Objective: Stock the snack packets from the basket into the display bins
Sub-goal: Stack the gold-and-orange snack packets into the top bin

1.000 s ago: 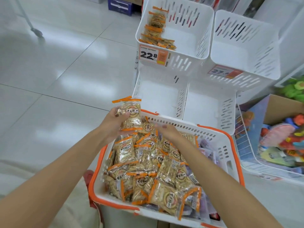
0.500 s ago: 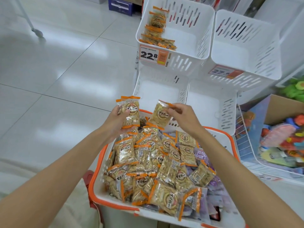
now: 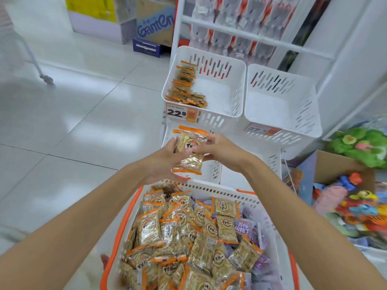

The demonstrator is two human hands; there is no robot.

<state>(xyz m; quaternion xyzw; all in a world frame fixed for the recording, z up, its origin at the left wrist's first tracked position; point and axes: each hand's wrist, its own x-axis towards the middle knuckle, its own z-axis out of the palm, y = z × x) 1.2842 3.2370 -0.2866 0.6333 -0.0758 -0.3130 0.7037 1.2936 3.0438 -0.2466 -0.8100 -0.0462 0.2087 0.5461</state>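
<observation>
White-tiled shop floor behind clear, orange-edged snack packets, round logo.

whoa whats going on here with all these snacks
A person is restocking snacks. The left hand and right hand together hold a few packets above the basket, which is full of more. The top left bin, tagged 22.8, has a row of them; the top right bin looks empty.

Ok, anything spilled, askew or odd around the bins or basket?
Nothing spilled or damaged. One oddity: purple packets lie mixed among the orange-edged snack packets at the basket's right side, seemingly a different product. Left hand and right hand grip held packets.
</observation>
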